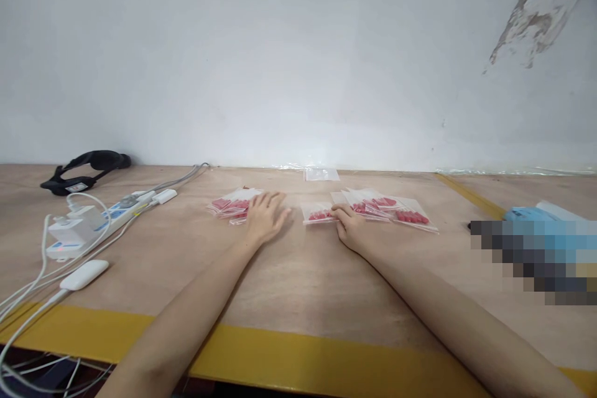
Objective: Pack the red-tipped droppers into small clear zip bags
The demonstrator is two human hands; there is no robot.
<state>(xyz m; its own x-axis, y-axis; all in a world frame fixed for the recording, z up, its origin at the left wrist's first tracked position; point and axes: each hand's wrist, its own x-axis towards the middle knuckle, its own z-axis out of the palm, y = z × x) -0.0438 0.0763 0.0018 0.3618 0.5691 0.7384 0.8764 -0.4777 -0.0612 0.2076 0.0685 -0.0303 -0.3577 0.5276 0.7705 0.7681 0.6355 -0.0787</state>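
Observation:
My left hand (267, 217) lies open with its fingers apart at the right edge of a pile of small clear plastic bags (228, 204) with red pieces inside. My right hand (351, 227) has its fingers closed on the right edge of another clear bag of red pieces (317, 214), which lies flat between the two hands. Just beyond and right of that hand, several more such bags (413, 216) overlap in a loose pile. The red pieces are too small to name.
A flat whitish plastic bag (321, 175) lies near the wall. At left are a power strip (112, 217) with white plugs and cables, a white oblong device (84, 275) and a black strap-like headgear (88, 171). Light-blue material (532, 217) lies at right, partly pixelated. Yellow tape (280, 348) edges the table.

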